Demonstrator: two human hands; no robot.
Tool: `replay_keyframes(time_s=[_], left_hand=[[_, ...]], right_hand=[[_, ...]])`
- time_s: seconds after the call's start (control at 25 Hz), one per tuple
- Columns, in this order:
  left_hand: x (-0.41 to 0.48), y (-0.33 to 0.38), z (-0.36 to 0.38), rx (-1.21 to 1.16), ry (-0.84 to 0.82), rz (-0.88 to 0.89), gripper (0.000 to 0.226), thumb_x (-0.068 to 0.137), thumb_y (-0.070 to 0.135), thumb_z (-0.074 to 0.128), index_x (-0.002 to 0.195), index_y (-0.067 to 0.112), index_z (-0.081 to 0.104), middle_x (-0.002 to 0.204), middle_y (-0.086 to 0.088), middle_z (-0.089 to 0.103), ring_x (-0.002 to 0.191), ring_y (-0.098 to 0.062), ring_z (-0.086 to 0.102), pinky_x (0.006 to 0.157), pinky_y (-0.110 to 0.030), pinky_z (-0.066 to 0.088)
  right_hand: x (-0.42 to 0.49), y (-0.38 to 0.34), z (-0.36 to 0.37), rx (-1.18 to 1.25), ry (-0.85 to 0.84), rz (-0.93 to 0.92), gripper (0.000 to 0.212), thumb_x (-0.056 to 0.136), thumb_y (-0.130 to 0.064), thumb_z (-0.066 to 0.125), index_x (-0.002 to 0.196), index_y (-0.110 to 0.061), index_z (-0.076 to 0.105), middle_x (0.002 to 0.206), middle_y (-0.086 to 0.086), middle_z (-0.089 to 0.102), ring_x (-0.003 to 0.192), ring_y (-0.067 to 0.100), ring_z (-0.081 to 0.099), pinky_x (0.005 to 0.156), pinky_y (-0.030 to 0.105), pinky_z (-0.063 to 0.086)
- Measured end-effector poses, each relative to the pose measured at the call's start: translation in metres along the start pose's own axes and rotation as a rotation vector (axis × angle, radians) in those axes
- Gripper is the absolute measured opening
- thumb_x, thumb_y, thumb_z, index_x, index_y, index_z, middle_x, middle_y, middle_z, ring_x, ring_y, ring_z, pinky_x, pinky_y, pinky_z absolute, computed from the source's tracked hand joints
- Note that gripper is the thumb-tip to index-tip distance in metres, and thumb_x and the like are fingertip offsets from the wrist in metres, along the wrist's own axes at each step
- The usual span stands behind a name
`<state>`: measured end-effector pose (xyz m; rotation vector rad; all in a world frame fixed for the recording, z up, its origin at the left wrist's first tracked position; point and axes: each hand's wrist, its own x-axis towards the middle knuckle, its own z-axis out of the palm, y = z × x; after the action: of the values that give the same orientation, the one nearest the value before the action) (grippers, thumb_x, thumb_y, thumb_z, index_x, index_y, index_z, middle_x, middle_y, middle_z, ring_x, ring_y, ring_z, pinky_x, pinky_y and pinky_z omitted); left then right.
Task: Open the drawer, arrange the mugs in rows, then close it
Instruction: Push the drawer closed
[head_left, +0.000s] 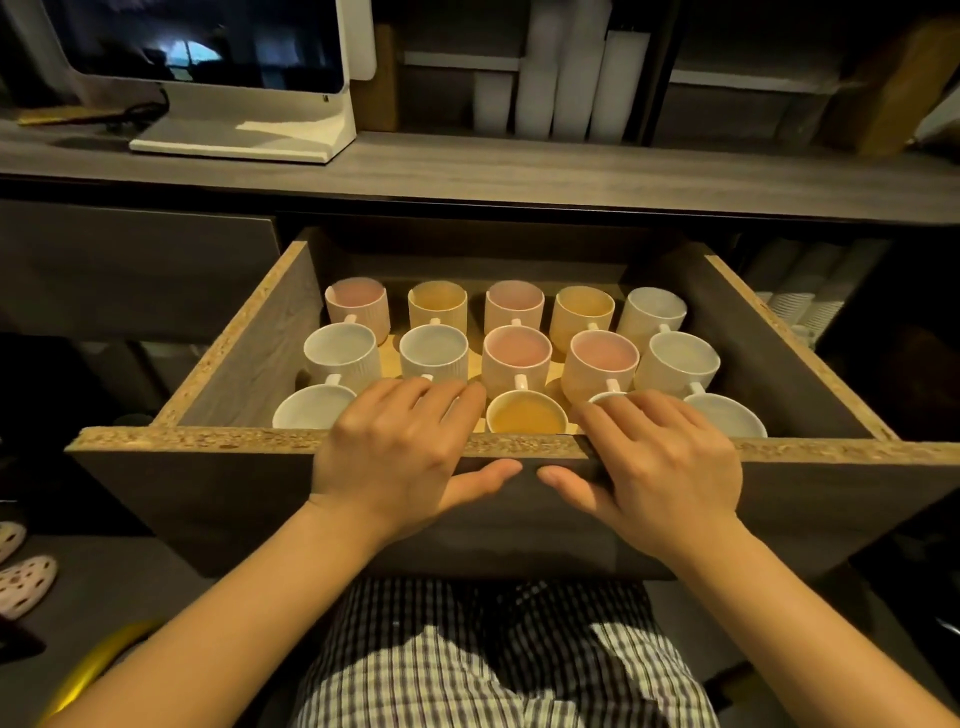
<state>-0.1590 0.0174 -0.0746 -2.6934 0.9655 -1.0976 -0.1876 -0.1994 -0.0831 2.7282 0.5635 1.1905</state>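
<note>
With mugs (517, 353) in three rows, left hand (400, 452) and right hand (662, 467) grip the drawer front (208, 493), fingers hooked over its edge, seemingly to close it.

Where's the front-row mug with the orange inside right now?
Head view: the orange-lined mug sits mid front row of the drawer, just behind the front panel, between the left hand and right hand, a pink-lined mug directly behind it.

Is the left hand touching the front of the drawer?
Touching. The head view shows the left hand holding the drawer front: its fingers lie over the top edge and its thumb presses on the outer face.
</note>
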Motion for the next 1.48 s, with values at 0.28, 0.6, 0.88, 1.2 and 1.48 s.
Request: replay_keyframes(time_s=[0.28, 0.6, 0.88, 1.2, 1.48], left_hand=[[0.016, -0.013, 0.02, 0.029, 0.076, 0.028, 0.064, 0.089, 0.062, 0.034, 0.095, 0.01, 0.071, 0.081, -0.006, 0.073, 0.069, -0.022, 0.07, 0.053, -0.029, 0.051], [0.043, -0.031, 0.047, 0.043, 0.113, 0.028, 0.064, 0.089, 0.062, 0.033, 0.093, 0.01, 0.071, 0.079, -0.005, 0.072, 0.067, -0.022, 0.069, 0.052, -0.03, 0.05], [0.066, -0.045, 0.067, 0.042, 0.132, 0.017, 0.063, 0.089, 0.062, 0.033, 0.092, 0.011, 0.07, 0.077, -0.004, 0.072, 0.063, -0.021, 0.067, 0.05, -0.029, 0.047], [0.058, -0.043, 0.073, 0.142, 0.108, -0.081, 0.064, 0.091, 0.06, 0.024, 0.118, 0.01, 0.055, 0.112, -0.009, 0.067, 0.106, -0.026, 0.058, 0.099, -0.046, 0.027], [0.051, -0.048, 0.095, 0.333, 0.339, -0.041, 0.056, 0.089, 0.059, 0.034, 0.119, 0.018, 0.055, 0.125, -0.002, 0.05, 0.115, -0.021, 0.047, 0.107, -0.047, 0.01]], right_hand=[[0.015, 0.013, 0.025, -0.006, 0.094, -0.031, 0.056, 0.085, -0.062, 0.044, 0.084, -0.013, 0.071, 0.075, 0.005, 0.072, 0.069, 0.026, 0.069, 0.055, 0.031, 0.05], [0.042, 0.03, 0.051, -0.035, 0.119, -0.031, 0.056, 0.085, -0.063, 0.044, 0.077, -0.013, 0.068, 0.068, 0.003, 0.067, 0.063, 0.025, 0.064, 0.052, 0.032, 0.046], [0.063, 0.044, 0.071, -0.055, 0.089, -0.014, 0.057, 0.087, -0.063, 0.041, 0.078, -0.014, 0.069, 0.069, 0.003, 0.068, 0.064, 0.024, 0.065, 0.051, 0.03, 0.046], [0.056, 0.044, 0.071, -0.068, 0.039, 0.07, 0.057, 0.086, -0.064, 0.04, 0.105, -0.015, 0.064, 0.102, 0.007, 0.07, 0.102, 0.031, 0.061, 0.097, 0.047, 0.038], [0.046, 0.051, 0.087, -0.155, 0.162, 0.095, 0.06, 0.081, -0.069, 0.044, 0.111, -0.019, 0.057, 0.118, 0.008, 0.06, 0.116, 0.029, 0.047, 0.106, 0.049, 0.021]])
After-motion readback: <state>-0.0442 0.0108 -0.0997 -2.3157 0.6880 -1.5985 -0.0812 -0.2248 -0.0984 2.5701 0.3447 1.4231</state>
